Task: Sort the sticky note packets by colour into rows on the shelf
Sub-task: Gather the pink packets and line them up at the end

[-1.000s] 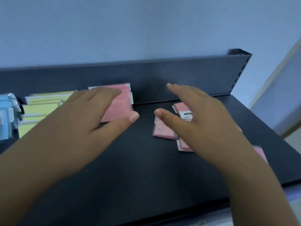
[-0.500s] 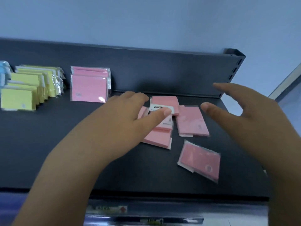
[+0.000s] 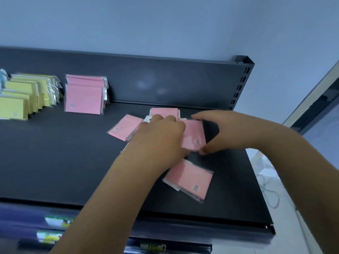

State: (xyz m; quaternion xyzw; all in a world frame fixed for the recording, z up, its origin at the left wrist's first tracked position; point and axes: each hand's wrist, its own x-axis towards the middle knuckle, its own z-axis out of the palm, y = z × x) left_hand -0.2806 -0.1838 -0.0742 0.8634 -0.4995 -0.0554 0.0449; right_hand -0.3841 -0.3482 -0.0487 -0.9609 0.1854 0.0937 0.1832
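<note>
Since half a second ago, both hands are being closed onto the loose pink cellophane-wrapped sticky note packets (image 3: 193,135) mid-shelf: the right hand (image 3: 227,132) is pinching one, the left hand (image 3: 161,138) is pressing flat, so gathering for the pink row (image 3: 85,96) at the dark metal shelf (image 3: 64,162) back edge is being started.

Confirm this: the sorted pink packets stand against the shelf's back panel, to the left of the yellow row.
Not quite. In the head view the sorted pink packets do stand against the shelf's back panel, but to the right of the yellow row, not the left.
</note>
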